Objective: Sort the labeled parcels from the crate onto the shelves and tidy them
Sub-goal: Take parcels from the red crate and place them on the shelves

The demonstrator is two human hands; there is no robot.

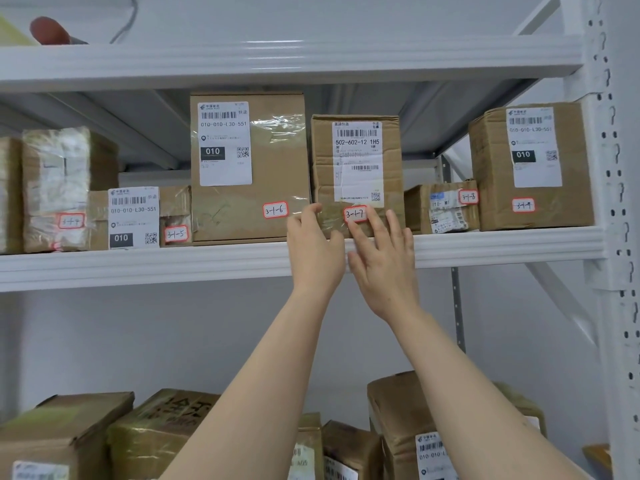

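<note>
On the middle shelf (138, 268), centre frame, the tall parcel tagged 3-1-6 (242, 188) stands just left of the parcel tagged 3-1-7 (356, 161). My left hand (313, 247) curls its fingers round that second parcel's lower left edge, thumb at its bottom front. My right hand (382, 261) lies flat against its lower front, fingers straight, index tip touching the red-edged tag (355, 214). Further right sits the low parcel tagged 3-1-8 (441, 209).
</note>
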